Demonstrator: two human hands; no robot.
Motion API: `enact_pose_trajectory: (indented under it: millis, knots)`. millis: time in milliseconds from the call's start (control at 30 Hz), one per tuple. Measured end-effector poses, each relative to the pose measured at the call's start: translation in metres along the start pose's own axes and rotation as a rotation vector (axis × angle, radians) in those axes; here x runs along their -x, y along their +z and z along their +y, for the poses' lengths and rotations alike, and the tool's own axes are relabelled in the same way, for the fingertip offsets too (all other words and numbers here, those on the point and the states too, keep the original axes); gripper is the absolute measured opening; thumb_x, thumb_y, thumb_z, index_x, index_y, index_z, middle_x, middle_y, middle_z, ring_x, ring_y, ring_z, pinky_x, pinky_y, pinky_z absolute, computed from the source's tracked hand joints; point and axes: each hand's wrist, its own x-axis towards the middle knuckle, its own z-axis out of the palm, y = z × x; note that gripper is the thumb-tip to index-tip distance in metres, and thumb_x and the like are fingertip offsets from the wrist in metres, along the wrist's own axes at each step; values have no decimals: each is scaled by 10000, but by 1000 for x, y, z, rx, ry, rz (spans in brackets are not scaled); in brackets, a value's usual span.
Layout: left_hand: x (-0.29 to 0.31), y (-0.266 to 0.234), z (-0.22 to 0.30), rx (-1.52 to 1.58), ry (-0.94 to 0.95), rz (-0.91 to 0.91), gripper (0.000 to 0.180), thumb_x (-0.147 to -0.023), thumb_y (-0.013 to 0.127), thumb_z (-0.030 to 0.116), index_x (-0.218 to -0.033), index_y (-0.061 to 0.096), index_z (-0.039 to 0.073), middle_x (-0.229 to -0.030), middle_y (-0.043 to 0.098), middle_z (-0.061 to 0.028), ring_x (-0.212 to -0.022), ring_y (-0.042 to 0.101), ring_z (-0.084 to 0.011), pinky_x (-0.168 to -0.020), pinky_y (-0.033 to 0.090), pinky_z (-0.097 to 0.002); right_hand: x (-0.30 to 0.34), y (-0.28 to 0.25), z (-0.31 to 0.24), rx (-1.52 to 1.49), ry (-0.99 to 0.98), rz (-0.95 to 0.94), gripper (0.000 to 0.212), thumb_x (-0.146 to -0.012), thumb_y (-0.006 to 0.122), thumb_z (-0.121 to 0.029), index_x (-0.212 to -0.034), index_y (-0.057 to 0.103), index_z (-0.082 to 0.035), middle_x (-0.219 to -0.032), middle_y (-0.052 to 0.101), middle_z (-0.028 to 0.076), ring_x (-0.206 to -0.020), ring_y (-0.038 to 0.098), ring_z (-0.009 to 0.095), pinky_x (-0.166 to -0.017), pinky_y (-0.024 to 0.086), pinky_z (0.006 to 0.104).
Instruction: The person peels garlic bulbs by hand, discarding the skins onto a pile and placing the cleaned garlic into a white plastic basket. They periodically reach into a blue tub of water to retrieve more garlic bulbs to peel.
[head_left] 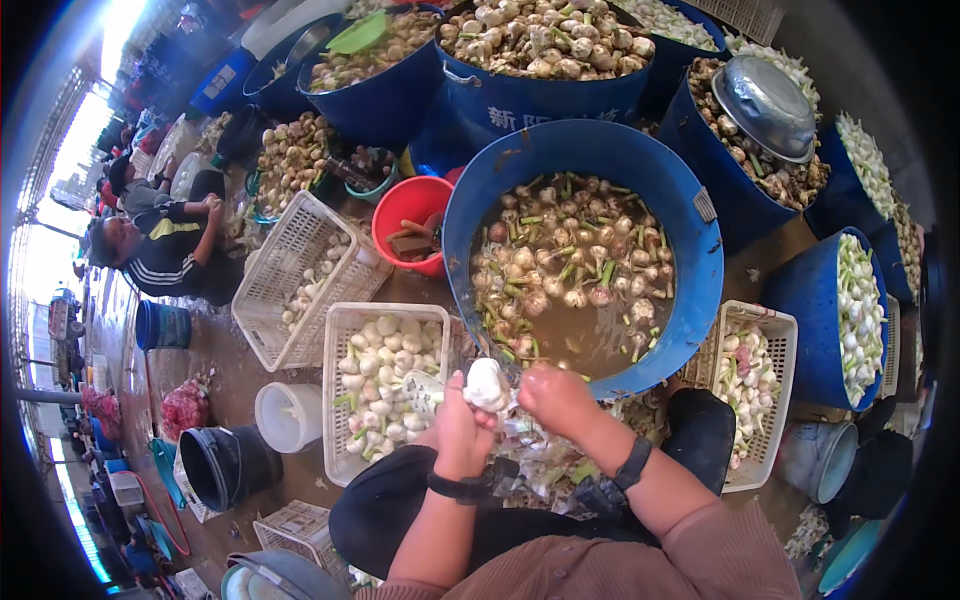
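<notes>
A peeled white garlic bulb (487, 385) sits in my left hand (464, 428), fingers and thumb wrapped round its lower side. Just to its right, my right hand (557, 400) is closed near the bulb; what its fingers hold, if anything, is hidden. Both hands are at the near rim of a large blue tub (582, 148), where unpeeled garlic bulbs (600, 295) float in brown water. Left of my left hand stands a white plastic crate (388, 312) of peeled bulbs. Garlic skins (545, 455) lie heaped below my hands, between my knees.
A red bucket (385, 222) with wooden-looking pieces stands left of the tub, by another white crate (300, 215). On the right is a crate (785, 335) of garlic. Blue tubs (545, 105) heaped with garlic line the far side. Other people (165, 250) sit at far left.
</notes>
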Motion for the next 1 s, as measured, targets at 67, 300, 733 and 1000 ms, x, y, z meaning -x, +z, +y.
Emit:
enact_pose_trajectory:
  millis: [67,300,733,1000]
  knots:
    - [-4,1,-1,76,-76,-83,269,-892,448,351,-766,500,119,-509,407,44,-399,373,-74,-372,310,-228,2,0,15,105,272,-402,178,-804,508,-236,-822,553,-64,-818,573,117,-716,583,285,-600,481,373]
    - [1,10,-5,73,63,104,268,-889,484,313,-815,497,56,-551,446,-5,-431,405,-96,-394,365,-229,-7,-6,-44,-170,257,227,165,-762,585,-180,-860,593,-48,-737,591,136,-678,573,309,-603,465,379]
    - [-17,-46,8,440,-97,-111,275,-905,387,311,-786,506,94,-543,458,32,-421,407,-31,-382,361,-149,13,9,-5,-460,416,-158,239,-742,529,-124,-960,607,-64,-848,623,156,-784,603,266,-711,469,337]
    - [-2,-53,50,583,290,302,316,-845,552,277,-1052,437,68,-1016,438,-114,-914,458,-215,-804,435,-330,-80,53,170,-135,545,-284,257,-799,496,-267,-995,598,-136,-967,613,139,-881,587,306,-740,471,402]
